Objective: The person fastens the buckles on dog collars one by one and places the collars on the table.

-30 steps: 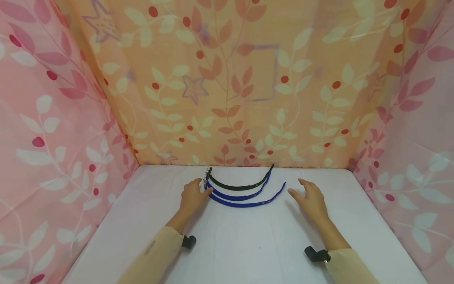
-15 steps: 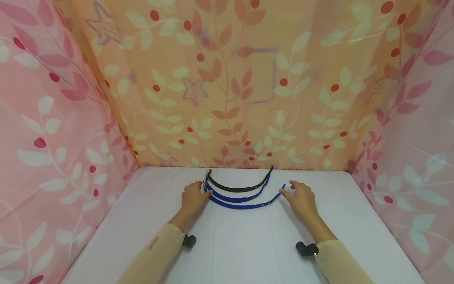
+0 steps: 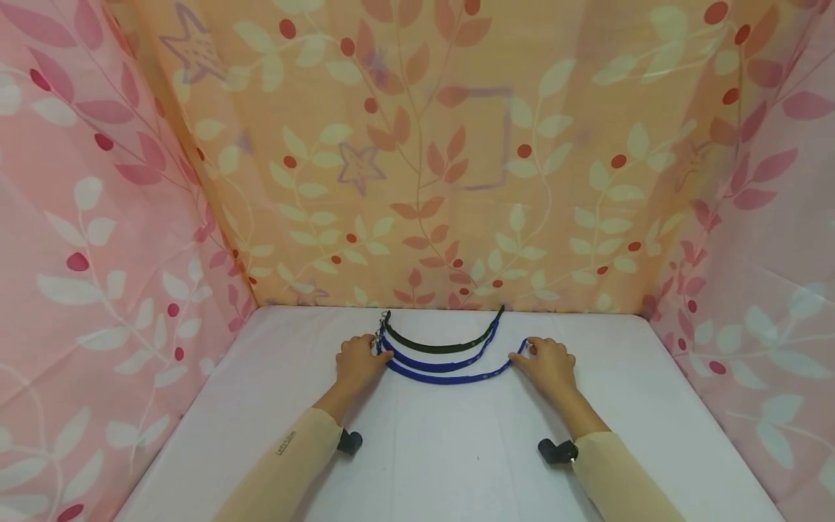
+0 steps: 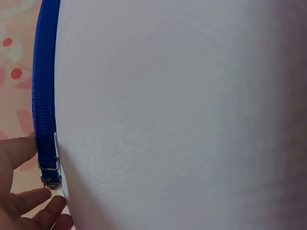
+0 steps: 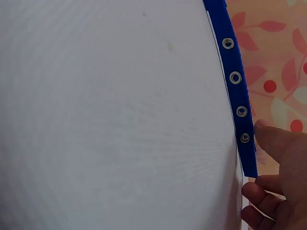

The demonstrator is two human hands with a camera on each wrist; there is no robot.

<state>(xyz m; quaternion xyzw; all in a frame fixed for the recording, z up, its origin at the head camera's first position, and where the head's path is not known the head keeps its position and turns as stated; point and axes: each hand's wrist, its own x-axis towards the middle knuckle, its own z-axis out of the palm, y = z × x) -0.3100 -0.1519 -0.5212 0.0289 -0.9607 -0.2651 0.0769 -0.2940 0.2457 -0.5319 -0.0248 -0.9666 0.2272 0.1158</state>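
Observation:
Three curved pet collars stand one behind another on the white table. Nearest is a blue collar [image 3: 446, 379] with metal eyelets along its right end. Behind it come a second blue collar [image 3: 430, 366] and a dark green collar [image 3: 435, 349]. My left hand [image 3: 357, 362] holds the near collar's left end, thumb at its edge and fingers by the buckle [image 4: 52, 182]. At the other end, my right hand [image 3: 548, 365] has the strap tip between thumb and bent fingers [image 5: 261, 199]. How firmly either hand grips is hard to tell.
The table [image 3: 450, 464] reaches a patterned orange curtain [image 3: 417, 145] at the back. Pink patterned curtains stand at the left [image 3: 104, 239] and right [image 3: 750, 239]. A black device [image 3: 350, 442] sits at the left wrist, another black device [image 3: 557, 451] at the right.
My right hand has moved left and reached the near blue collar's right end, its fingers closing in slightly. The left hand stays at the buckle end. The collars keep nearly the same places.

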